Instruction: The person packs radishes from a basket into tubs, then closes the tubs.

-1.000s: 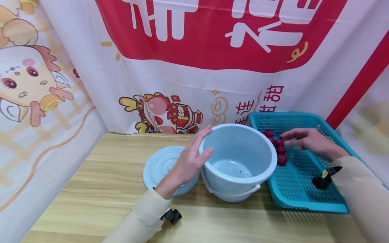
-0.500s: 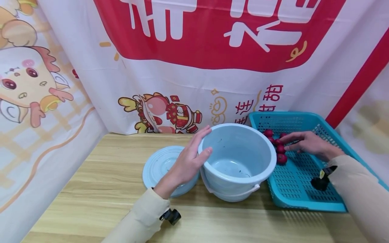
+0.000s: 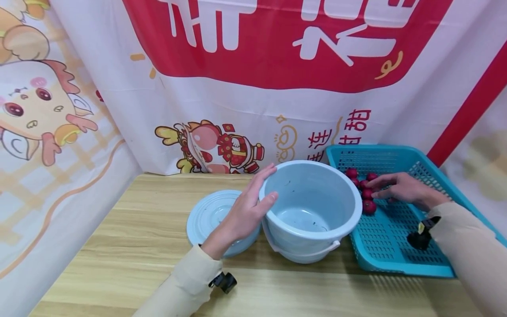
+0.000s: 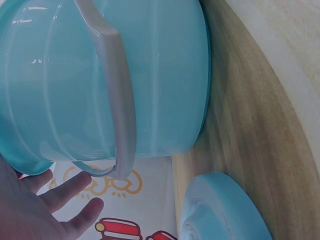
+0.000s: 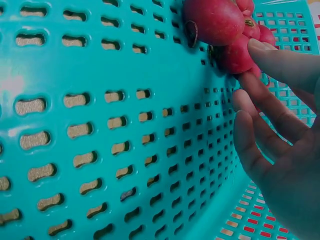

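My left hand [image 3: 249, 209] rests at the left rim of a light blue bucket [image 3: 305, 244], its thumb over the edge. The left wrist view shows this hand's fingers [image 4: 70, 192] fairly straight and spread beside the bucket wall. Inside the bucket only small dark specks show. Over at the right, my right hand [image 3: 405, 190] reaches into a teal basket [image 3: 380, 240]. Its thumb and forefinger pinch a red radish [image 5: 236, 56] within a cluster. A larger radish [image 5: 214, 21] lies beside that one. The hand partly hides the cluster.
Left of the bucket lies a round light blue lid [image 3: 210, 215], partly behind my left forearm. The bucket's pale handle [image 3: 305, 254] hangs down at its front. A printed cloth [image 3: 245, 105] hangs behind the wooden table [image 3: 119, 246].
My right hand has lowered slightly and shifted toward the radishes, with thumb and forefinger now at one of them. The left hand and bucket look unchanged.
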Tool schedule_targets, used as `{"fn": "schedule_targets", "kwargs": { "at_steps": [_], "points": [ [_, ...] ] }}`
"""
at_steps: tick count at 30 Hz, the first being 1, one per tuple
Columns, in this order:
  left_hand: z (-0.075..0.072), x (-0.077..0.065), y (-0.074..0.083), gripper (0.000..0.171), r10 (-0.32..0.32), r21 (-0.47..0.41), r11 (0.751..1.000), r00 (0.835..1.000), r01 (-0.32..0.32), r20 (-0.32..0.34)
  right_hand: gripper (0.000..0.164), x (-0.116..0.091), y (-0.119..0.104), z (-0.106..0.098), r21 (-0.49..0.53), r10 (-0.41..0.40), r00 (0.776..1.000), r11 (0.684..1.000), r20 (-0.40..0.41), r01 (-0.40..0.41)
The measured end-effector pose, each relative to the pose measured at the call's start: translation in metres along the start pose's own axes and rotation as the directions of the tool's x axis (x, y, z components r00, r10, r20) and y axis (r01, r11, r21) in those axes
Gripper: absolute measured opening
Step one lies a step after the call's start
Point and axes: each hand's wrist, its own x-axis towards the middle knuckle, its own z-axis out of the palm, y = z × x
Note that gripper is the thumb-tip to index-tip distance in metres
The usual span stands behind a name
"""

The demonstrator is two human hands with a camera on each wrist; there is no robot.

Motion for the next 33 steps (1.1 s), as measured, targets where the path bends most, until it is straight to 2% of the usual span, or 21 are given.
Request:
{"fn": "schedule_targets", "kwargs": {
  "at_steps": [18,33],
  "points": [
    [-0.0002,0.0,0.0001,0.063,0.018,-0.001,1.0,1.0,-0.018,-0.004,0.063,0.002,0.0013,-0.0028,0.009,0.016,0.999,1.0,0.051,-0.016],
    [-0.0003,0.0001,0.0005,0.062,0.002,-0.007,1.0,1.0,-0.002,0.005,0.059,0.0027,-0.0004,-0.0002,-0.043,0.001,0.998,0.999,0.066,0.002]
  ]
}}
